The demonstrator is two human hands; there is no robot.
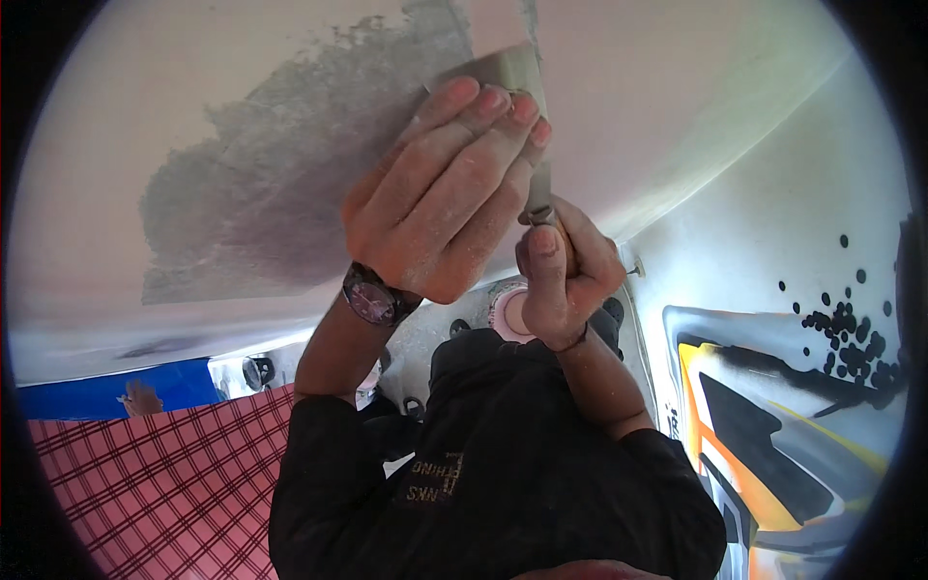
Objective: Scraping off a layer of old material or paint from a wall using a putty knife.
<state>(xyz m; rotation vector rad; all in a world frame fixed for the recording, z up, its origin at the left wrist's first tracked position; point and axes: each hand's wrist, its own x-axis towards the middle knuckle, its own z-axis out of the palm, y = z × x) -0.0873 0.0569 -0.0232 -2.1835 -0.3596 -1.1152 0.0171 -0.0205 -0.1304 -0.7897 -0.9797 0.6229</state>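
Observation:
My right hand (pixel 570 271) is closed around the wooden handle of a putty knife (pixel 527 72), thumb lying along it. The wide metal blade lies against the pale pinkish wall (pixel 619 106) at the top. My left hand (pixel 440 198), with a dark watch (pixel 370 298) on its wrist, reaches over the blade. Its fingers are stretched out side by side, tips on the blade, and they hide part of it. Left of the blade spreads a rough-edged grey patch (pixel 271 164) of damp-looking filler or bare surface. Pale dust coats both hands.
A pink bucket (pixel 509 311) stands on the floor below my hands. On the right is a wall with a painted mural (pixel 773 435). Lower left hangs pink checked cloth (pixel 164 493), beside a blue surface (pixel 58 398) and another person's hand (pixel 142 397).

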